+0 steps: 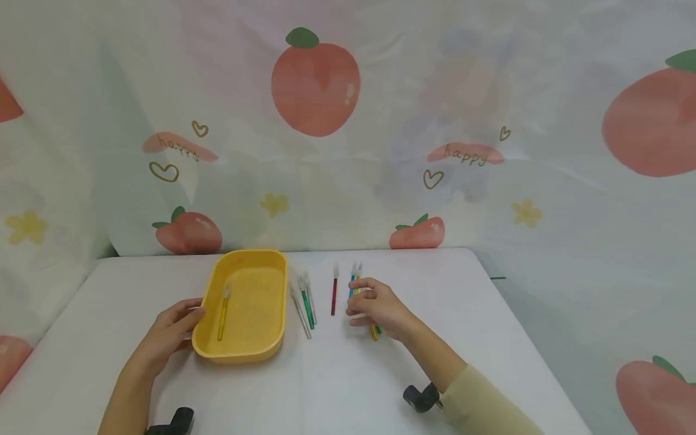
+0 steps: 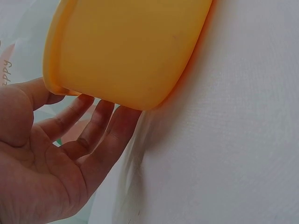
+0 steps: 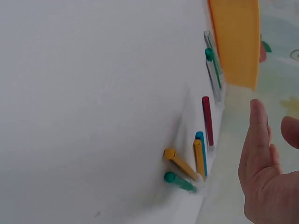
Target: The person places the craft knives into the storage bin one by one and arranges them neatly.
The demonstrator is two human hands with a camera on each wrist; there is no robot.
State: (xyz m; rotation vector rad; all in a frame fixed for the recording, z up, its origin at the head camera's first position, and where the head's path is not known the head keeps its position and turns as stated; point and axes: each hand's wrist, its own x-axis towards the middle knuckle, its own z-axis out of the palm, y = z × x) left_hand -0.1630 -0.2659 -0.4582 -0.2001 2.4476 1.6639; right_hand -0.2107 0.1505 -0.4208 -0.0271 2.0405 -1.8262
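Note:
At the left side of a yellow plastic tray (image 1: 280, 338), my left hand (image 1: 170, 332) holds the rim, with the thumb at the edge and the fingertips against the outer wall (image 2: 154, 65). One yellow marker pen (image 1: 223, 317) lies inside the tray. My right hand (image 1: 382, 307) hovers over the pens on the right, fingers loosely bent and nothing between them. Below it lie blue (image 3: 202, 154) and yellow (image 3: 199, 158) pens, another yellow pen (image 3: 181, 164) at a slant, and a green pen (image 3: 182, 182). The head view shows these partly hidden by the hand.
Just right of the tray lie a green pen (image 1: 307, 308) and several pale pens with clear caps. A dark red pen (image 1: 334, 296) lies alone between the two groups. All rest on a white table (image 1: 326, 393), whose back edge meets a fruit-printed curtain (image 1: 348, 181).

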